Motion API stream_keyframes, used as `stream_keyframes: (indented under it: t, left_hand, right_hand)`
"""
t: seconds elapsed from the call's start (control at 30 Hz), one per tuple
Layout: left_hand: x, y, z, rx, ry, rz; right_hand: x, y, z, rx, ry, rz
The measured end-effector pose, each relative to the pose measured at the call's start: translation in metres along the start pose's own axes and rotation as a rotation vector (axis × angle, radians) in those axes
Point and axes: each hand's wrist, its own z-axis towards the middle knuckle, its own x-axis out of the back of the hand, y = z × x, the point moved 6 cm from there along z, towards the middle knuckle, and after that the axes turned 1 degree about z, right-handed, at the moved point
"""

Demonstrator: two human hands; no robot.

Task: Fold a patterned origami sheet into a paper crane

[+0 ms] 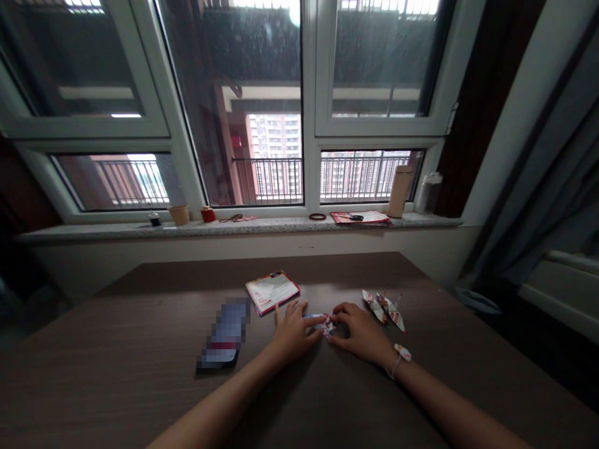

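Three small containers begin the row on the stone windowsill [276, 226] at the far left: a dark little jar [154, 219], a tan cup [179, 216] and a red pot [208, 214]. Below them, on the brown table [140, 368], lies a phone [223, 337], its screen blurred into blocks. Just right of the pot, a pair of scissors [231, 218] rests on the sill beside something pinkish. Nearer, a white card with red edges [272, 292] lies at a slant on the table, its near edge close to the fingers of the left hand [291, 330]. That hand pinches the left side of a small patterned piece [329, 325] between thumb and index finger, its other fingers spread. The piece, pinkish and white, is near the middle of the table, between the two hands; its exact shape is too small to tell. A dark red ring [317, 216] lies on the sill beyond. The right hand [362, 327] pinches the piece's right side with thumb and curved fingers; a bracelet [400, 358] circles its wrist. Red-edged papers [339, 217] lie on the sill, and folded paper pieces [395, 315] sit just beyond the right hand. Further right stand a tan flask [399, 192] and a pale container [428, 194].
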Motion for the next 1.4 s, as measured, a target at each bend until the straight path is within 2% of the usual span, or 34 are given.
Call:
stream_keyframes:
  t: [0.27, 0.8, 1.07, 1.27, 1.4]
  left_hand:
    - [-0.0009, 0.0006, -0.0003, -0.015, 0.011, 0.013]
    - [-0.0032, -0.0019, 0.0006, -0.013, 0.013, 0.009]
    - [-0.0044, -0.0047, 0.0001, -0.028, 0.065, 0.006]
    - [0.0029, -0.0075, -0.0018, -0.022, 0.122, 0.006]
    - [0.0049, -0.0087, -0.002, -0.014, 0.137, 0.007]
  right_hand:
    - [-0.0044, -0.0004, 0.0002, -0.02, 0.042, -0.036]
    - [-0.0057, 0.0072, -0.0003, -0.011, 0.045, 0.007]
    - [-0.006, 0.0066, -0.005, 0.03, 0.02, 0.06]
    - [-0.0067, 0.0014, -0.006, 0.089, -0.028, 0.124]
    - [-0.0046, 0.0016, -0.0063, 0.111, 0.014, 0.128]
